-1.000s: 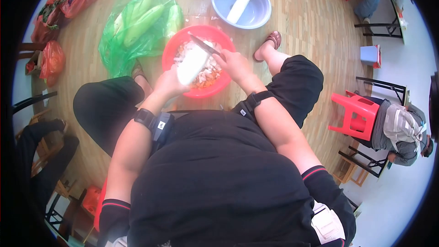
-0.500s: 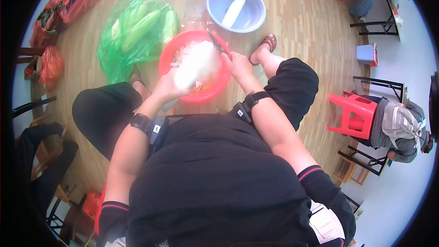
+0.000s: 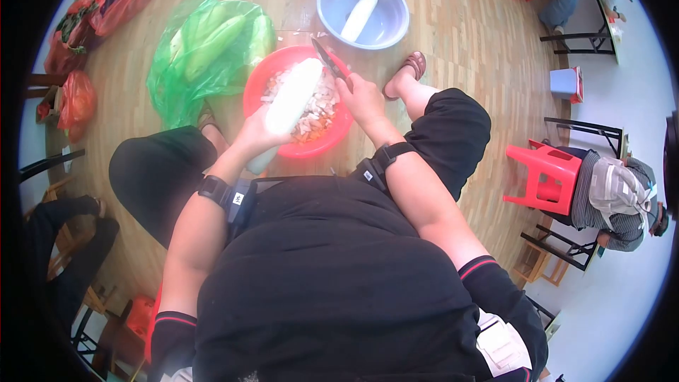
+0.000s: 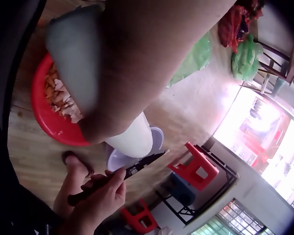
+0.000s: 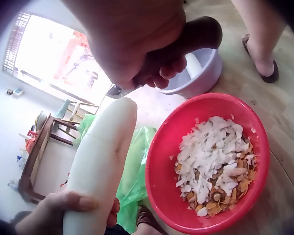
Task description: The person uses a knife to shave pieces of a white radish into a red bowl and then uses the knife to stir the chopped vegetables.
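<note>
My left hand (image 3: 256, 133) grips a long peeled white radish (image 3: 293, 97) near its lower end, tilted over the red basin (image 3: 252, 95). In the right wrist view its thumb lies across the radish (image 5: 104, 152). The right hand (image 3: 364, 102) holds a knife (image 3: 327, 58) by its dark handle (image 5: 203, 35), just right of the radish. The blade (image 4: 146, 163) points away from the body and stands apart from the radish in the head view. White shavings (image 5: 210, 152) lie over orange-brown peelings (image 5: 245, 186) in the basin.
A bluish basin (image 3: 322, 10) with another white radish (image 3: 360, 17) stands beyond the red one. To the left lies a green plastic bag (image 3: 166, 92) of long pale-green vegetables. Red bags (image 3: 78, 102) sit farther left. A person on a red stool (image 3: 544, 177) is at right.
The knife has moved off the radish's top to its right side. The radish was blurred by motion half a second ago and now shows sharply, still in the left hand.
</note>
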Demonstrator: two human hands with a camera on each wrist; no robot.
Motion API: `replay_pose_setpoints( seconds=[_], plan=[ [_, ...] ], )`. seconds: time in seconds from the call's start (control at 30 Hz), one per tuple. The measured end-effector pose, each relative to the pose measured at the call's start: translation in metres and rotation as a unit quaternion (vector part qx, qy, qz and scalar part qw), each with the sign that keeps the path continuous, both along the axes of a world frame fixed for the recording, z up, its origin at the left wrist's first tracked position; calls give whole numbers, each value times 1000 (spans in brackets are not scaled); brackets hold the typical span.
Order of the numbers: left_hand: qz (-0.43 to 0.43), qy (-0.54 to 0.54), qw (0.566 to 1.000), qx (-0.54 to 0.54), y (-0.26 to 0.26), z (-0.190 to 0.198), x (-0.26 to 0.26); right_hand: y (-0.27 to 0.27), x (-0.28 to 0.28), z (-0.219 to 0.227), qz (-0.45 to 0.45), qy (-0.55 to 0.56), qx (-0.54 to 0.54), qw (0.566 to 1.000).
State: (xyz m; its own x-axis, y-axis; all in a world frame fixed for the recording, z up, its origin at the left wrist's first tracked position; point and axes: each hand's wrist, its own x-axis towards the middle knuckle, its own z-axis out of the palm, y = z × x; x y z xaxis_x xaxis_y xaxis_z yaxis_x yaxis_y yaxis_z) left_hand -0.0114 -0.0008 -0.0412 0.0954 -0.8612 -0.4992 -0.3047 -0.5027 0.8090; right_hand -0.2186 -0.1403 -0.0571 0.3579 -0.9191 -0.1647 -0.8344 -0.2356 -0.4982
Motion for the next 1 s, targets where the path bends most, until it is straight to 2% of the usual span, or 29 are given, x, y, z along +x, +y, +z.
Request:
replay_pose_setpoints(
  seconds=[0.17, 0.23, 0.3, 0.37, 0.5, 0.7, 0.77, 0.93, 1.0],
  plan=[
    [-7, 31, 999, -6, 0, -4, 1, 1, 6, 12, 19, -64, 28, 997],
    [28, 111, 993, -9, 0, -9, 0, 2, 7, 5, 30, -75, 24, 996],
    [33, 143, 989, -1, 1, -11, 1, 1, 5, -2, 40, -86, 20, 995],
    [38, 176, 984, 8, 2, -9, 0, -2, 3, -8, 5, -123, 20, 992],
    [24, 213, 977, 25, -1, 8, -1, -4, -4, -9, -4, -54, 1, 999],
    [65, 283, 955, 61, 1, 5, -1, -1, 4, 5, -15, -127, 15, 992],
    [83, 306, 946, 69, 2, 1, 1, 1, 7, 4, 14, -156, 16, 988],
    [83, 404, 904, 110, 3, 0, 3, 3, 8, -1, 18, -145, 38, 989],
    [85, 400, 906, 109, 3, 1, 1, 2, 6, -5, 13, -136, 51, 989]
  ],
)
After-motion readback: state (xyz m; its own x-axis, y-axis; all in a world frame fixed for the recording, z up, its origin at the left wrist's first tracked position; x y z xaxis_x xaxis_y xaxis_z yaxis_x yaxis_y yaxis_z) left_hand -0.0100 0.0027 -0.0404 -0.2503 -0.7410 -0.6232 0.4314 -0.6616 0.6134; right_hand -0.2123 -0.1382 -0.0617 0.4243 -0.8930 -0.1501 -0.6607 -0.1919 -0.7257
